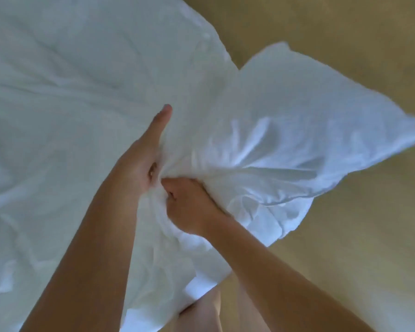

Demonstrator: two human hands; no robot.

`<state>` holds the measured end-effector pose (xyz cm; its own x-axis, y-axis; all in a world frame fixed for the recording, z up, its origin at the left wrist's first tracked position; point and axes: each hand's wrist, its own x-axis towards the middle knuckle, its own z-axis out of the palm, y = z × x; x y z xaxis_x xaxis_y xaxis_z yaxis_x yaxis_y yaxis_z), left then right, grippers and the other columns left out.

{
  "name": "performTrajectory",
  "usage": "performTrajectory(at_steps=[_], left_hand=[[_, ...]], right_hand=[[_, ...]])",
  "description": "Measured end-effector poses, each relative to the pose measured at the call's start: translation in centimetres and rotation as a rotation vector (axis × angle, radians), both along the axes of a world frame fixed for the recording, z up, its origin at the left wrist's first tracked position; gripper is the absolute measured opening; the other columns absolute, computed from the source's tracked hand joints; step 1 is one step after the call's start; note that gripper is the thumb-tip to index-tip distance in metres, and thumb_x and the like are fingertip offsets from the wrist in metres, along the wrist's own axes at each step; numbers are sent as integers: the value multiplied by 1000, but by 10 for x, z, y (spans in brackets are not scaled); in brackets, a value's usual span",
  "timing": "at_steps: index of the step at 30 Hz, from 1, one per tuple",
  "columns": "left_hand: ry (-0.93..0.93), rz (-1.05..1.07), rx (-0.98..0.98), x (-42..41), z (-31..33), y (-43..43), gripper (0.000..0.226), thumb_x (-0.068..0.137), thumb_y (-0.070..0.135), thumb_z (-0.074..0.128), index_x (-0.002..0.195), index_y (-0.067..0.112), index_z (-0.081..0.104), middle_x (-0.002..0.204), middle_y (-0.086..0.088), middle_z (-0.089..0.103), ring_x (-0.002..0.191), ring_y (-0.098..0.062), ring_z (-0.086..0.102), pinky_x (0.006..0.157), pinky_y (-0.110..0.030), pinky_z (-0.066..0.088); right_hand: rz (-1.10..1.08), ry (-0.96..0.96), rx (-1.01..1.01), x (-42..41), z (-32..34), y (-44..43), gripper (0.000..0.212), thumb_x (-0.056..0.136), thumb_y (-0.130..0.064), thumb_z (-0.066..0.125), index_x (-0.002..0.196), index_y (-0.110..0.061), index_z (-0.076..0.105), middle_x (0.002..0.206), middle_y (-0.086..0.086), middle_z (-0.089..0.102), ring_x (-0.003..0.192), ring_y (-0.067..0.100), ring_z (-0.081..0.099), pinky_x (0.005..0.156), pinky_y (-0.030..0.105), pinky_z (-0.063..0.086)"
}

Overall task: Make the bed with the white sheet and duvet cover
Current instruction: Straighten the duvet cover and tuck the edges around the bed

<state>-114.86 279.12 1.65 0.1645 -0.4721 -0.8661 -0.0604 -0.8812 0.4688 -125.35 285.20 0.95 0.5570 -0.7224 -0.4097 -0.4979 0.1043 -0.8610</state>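
Slippage looked the nearest danger. The right hand [189,207], at the centre of the frame, was clenched on a gather of white cloth. The left hand [139,161], just up and left of it, lay with its long fingers straight along the cloth and its thumb bent into the same gather, seemingly pinching it. From that one knot the puffed bulk of what I took for the duvet cover [297,130] stood out to the right of the frame, clear of the bed and above the tan floor [345,248]. Blur at its far edge left it unclear whether it was a filled corner or a pillow. With so much weight hanging from so small a purchase, the cloth could probably pull free and drop to the floor, and a hard shake might bunch the filling into one end. The left hand's flat fingers added little hold, in my judgement.

The white sheet [58,92] covered the bed across the left of the frame, creased and rumpled, with no seam plainly dividing it from the held cloth. A loose fold [168,259] trailed down between the forearms toward the bottom centre, where the person's bare legs [209,310] stood against the bed's edge. That fold could catch underfoot or snag there.
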Motion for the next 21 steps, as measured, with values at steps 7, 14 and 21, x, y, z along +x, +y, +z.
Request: performTrajectory(at_steps=[7,14,21], left_hand=[[-437,-309,-23,-24,-49,-15,89,69,31,78,137,-2,31,123,-12,55,112,-27,57,85,-27,46],[-620,-317,-138,-33,-71,6,66,78,30,64,128,11,26,118,-13,58,106,-35,58,79,-35,44],[-653,-394,-342,-27,-52,16,51,78,13,53,123,16,29,88,-2,54,87,-35,60,65,-33,40]], right_hand=[[-59,191,-22,1,8,17,23,86,-8,42,69,-23,36,68,-4,46,67,21,44,62,28,33],[-666,354,79,-45,-43,-85,71,78,-49,65,134,-15,37,132,10,40,122,31,39,101,34,30],[-604,311,623,-1,-61,-158,122,63,-66,70,149,-18,-1,130,9,47,106,34,54,77,34,44]])
